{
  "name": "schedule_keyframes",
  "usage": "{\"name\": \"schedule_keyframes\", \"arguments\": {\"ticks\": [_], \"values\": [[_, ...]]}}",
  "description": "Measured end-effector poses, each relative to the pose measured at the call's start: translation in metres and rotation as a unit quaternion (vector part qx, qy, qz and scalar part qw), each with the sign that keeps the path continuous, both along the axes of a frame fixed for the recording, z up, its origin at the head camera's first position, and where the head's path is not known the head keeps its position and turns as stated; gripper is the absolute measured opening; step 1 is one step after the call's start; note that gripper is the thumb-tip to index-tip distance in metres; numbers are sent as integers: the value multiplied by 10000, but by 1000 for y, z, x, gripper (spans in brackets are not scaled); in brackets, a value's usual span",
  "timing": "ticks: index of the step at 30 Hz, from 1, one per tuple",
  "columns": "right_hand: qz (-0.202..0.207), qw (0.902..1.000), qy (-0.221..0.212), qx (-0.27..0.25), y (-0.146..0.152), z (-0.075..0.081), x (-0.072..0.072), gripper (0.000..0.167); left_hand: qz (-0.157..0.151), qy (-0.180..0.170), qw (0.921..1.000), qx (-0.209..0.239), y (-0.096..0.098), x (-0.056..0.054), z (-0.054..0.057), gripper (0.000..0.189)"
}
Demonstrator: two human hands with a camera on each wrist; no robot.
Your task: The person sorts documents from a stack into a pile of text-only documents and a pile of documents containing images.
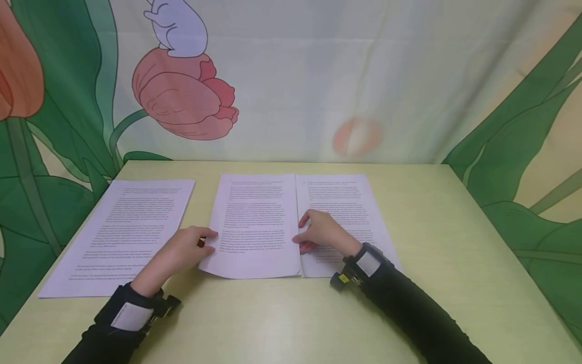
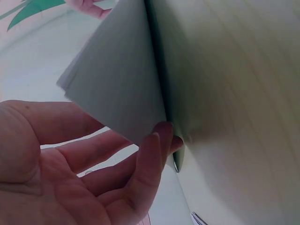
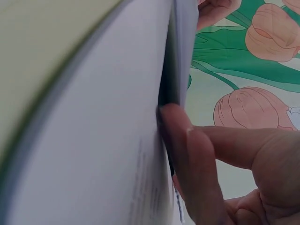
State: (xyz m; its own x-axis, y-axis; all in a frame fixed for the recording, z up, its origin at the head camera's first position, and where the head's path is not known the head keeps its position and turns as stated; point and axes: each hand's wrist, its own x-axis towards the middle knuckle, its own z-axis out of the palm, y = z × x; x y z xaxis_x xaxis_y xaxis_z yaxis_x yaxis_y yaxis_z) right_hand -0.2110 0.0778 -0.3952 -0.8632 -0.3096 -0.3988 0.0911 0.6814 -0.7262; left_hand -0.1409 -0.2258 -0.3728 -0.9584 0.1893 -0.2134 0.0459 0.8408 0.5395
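A stack of printed paper sheets (image 1: 254,217) lies between my two hands in the middle of the table. My left hand (image 1: 182,248) grips its left edge near the lower corner, which curls up a little. In the left wrist view, fingertips (image 2: 161,136) reach the stack's lower edge, with a dark gap between paper and table. My right hand (image 1: 325,233) pinches the stack's right edge with thumb and fingers, its back above a second printed stack (image 1: 336,194). In the right wrist view the fingers (image 3: 187,145) go into the narrow gap between the two stacks.
A third paper stack (image 1: 132,227) lies slanted at the table's left side, partly under my left forearm. The pale wooden table (image 1: 436,212) extends right of the stacks. A curtain (image 1: 291,86) printed with flowers and leaves hangs behind it.
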Motion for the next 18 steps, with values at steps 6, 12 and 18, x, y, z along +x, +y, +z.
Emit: {"name": "schedule_keyframes", "arguments": {"ticks": [6,12,18], "values": [[156,9997,84,186,0,-1,0,33,-103,85,9995,-284,2,1,-2,36],[187,9996,85,218,0,-3,-1,32,-309,183,9984,-441,5,0,-6,31],[235,9995,-20,213,1,-4,-1,31,-355,156,9977,-562,8,2,-4,36]]}}
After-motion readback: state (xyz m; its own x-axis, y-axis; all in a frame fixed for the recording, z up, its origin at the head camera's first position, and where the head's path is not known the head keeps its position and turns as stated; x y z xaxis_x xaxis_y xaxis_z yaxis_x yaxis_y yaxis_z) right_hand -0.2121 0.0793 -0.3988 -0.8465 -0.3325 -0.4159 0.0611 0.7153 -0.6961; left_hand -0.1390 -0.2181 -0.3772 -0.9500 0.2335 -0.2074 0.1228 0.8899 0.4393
